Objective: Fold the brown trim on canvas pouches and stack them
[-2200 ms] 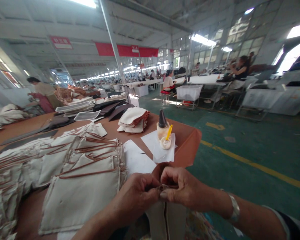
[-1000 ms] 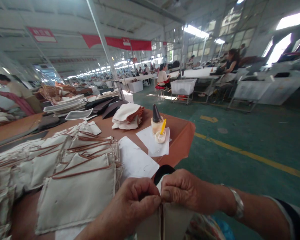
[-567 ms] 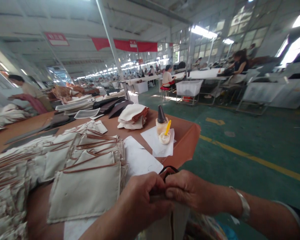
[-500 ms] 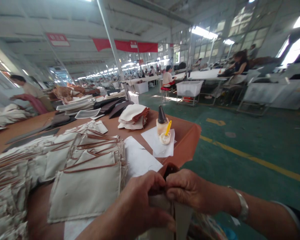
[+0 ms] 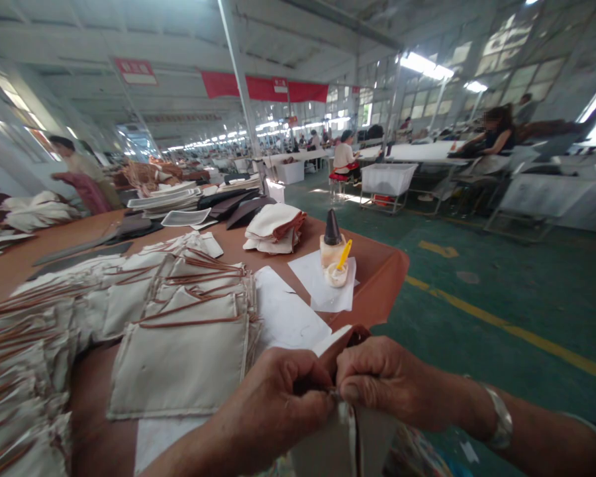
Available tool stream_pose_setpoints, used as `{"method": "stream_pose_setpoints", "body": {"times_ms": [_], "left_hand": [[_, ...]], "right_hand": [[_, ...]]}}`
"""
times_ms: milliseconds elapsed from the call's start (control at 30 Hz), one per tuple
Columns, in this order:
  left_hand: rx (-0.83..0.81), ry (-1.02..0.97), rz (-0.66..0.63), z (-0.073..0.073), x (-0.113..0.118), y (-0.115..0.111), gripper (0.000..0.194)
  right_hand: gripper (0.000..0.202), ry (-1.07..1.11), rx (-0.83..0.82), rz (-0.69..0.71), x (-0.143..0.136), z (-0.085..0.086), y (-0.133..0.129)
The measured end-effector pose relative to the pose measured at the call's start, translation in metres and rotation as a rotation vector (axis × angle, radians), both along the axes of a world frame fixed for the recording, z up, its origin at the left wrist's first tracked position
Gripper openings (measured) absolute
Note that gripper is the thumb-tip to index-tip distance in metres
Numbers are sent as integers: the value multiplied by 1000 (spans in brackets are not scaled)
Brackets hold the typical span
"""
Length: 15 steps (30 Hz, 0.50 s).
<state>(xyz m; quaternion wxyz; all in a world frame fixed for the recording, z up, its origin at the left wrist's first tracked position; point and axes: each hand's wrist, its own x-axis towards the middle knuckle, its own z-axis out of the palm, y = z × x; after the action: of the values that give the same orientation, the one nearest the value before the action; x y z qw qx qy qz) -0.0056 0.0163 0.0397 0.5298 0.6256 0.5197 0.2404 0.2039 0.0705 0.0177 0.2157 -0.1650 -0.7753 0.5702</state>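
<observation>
Both hands work on a cream leather-like piece [image 5: 322, 444] with a brown part [image 5: 358, 334] showing above them. My left hand [image 5: 278, 397] pinches its upper edge, thumb against bent fingers. Right beside it, my right hand [image 5: 392, 381] is closed on the same edge, thumb pressed on the folded index finger. Below the fingertips a narrow dark slit runs down between two cream flaps. Exactly what lies between the fingertips is hidden. Just left of my hands, a flat cream pouch-like piece [image 5: 179, 368] with brown edging lies on top of a row of similar pieces.
A brown-covered table [image 5: 92, 424] carries white paper sheets [image 5: 288, 311], a folded cream-and-brown stack [image 5: 274, 228], a dark cone-topped bottle [image 5: 332, 228] and a small pot [image 5: 336, 274] with a yellow-handled tool [image 5: 345, 254]. Green floor [image 5: 477, 278] lies to the right; people sit at tables beyond.
My left thumb has come up from lower on the cream piece to pinch its upper edge. My right hand keeps its grip. The view has turned slightly left.
</observation>
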Motion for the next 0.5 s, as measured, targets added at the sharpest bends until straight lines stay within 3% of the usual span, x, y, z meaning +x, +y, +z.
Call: {"method": "stream_pose_setpoints", "body": {"times_ms": [100, 200, 267, 400, 500], "left_hand": [[-2, 17, 52, -8, 3, -4, 18], [237, 229, 99, -17, 3, -8, 14], [299, 269, 87, -20, -1, -9, 13], [-47, -50, -53, -10, -15, -6, 22], [-216, -194, -60, -2, -21, -3, 28]], "right_hand": [[40, -23, 65, -17, -1, -2, -3], [27, -28, 269, -55, -3, -1, -8], [22, -31, 341, -72, -5, 2, -10], [27, -53, 203, -16, -3, 10, -9], [31, -91, 152, -1, 1, 13, -5]]}}
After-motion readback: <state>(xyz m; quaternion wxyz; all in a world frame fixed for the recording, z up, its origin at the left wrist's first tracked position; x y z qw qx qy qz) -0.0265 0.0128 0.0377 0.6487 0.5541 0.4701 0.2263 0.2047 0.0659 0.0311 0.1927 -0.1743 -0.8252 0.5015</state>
